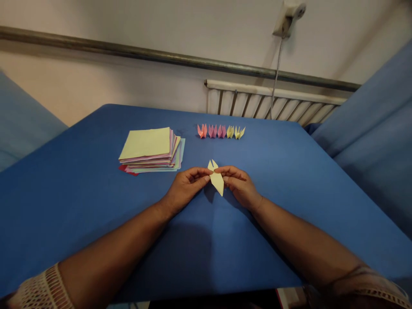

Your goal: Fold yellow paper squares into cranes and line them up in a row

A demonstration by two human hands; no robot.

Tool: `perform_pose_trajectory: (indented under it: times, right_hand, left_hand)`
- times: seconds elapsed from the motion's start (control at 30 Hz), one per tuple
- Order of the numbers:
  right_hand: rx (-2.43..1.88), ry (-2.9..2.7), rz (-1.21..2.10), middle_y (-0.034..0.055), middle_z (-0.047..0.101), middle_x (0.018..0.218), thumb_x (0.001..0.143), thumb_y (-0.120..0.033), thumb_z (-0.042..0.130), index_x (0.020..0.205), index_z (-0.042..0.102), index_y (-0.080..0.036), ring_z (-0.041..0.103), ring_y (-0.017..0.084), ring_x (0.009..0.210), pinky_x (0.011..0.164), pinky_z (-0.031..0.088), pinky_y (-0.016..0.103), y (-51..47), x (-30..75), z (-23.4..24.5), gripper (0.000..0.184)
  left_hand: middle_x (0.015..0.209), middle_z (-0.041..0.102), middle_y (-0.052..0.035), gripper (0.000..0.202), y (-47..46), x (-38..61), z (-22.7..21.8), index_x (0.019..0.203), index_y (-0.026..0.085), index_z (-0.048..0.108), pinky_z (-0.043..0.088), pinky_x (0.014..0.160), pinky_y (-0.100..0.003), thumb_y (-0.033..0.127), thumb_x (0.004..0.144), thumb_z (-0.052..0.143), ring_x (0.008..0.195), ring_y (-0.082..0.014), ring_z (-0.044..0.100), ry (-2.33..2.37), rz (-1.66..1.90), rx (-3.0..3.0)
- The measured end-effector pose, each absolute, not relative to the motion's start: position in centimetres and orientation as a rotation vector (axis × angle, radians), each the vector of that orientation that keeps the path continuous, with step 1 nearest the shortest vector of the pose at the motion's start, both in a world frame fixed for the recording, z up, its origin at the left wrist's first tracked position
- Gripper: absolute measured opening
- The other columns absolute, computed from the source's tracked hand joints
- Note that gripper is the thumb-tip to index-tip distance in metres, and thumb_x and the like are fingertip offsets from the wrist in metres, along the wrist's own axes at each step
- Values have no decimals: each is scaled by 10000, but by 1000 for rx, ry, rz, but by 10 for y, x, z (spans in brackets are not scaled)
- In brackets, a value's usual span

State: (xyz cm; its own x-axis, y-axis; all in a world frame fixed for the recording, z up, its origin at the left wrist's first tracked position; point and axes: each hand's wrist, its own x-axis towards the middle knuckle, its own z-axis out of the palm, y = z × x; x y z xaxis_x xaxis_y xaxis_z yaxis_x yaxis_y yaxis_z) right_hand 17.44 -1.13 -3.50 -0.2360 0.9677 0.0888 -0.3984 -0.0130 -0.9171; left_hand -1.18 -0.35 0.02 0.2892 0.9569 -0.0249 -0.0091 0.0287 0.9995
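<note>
Between my two hands is a pale yellow folded paper (217, 183), a narrow kite shape with two slim points at its far end. My left hand (186, 185) pinches its left edge with thumb and fingertips. On the other side my right hand (241, 183) pinches the right edge in the same way. The paper is tilted and casts a shadow on the blue table below. Beyond it stands a row of small folded paper cranes (221, 131) in orange, purple-pink and yellow.
A tall stack of coloured paper squares (146, 143), yellow on top, lies left of my hands on the blue table (273, 240). Behind the table are a wall, a metal rail (144, 53), a radiator (257, 90) and a socket with a cord (286, 21). Blue curtains (376, 111) hang at both sides.
</note>
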Motion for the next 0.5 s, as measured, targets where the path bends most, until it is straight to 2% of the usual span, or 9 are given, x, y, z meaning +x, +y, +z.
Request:
perform_pose_trajectory:
  times: [0.37, 0.5]
  right_hand:
    - [-722, -1123, 1478, 22, 711, 914, 754, -298, 756, 993, 741, -264, 624, 152, 828, 784, 475, 318, -13, 174, -33, 242]
    - [-718, -1119, 1488, 24, 715, 930, 755, -307, 761, 1006, 742, -271, 629, 157, 843, 820, 477, 338, -12, 174, -33, 254]
  left_hand:
    - [903, 737, -37, 322, -2, -11, -2, 925, 180, 722, 522, 859, -313, 365, 679, 813, 849, -164, 673, 988, 1011, 1318]
    - [903, 738, -28, 315, -2, -11, 0, 921, 183, 717, 514, 877, -304, 338, 668, 823, 847, -156, 674, 980, 1005, 1282]
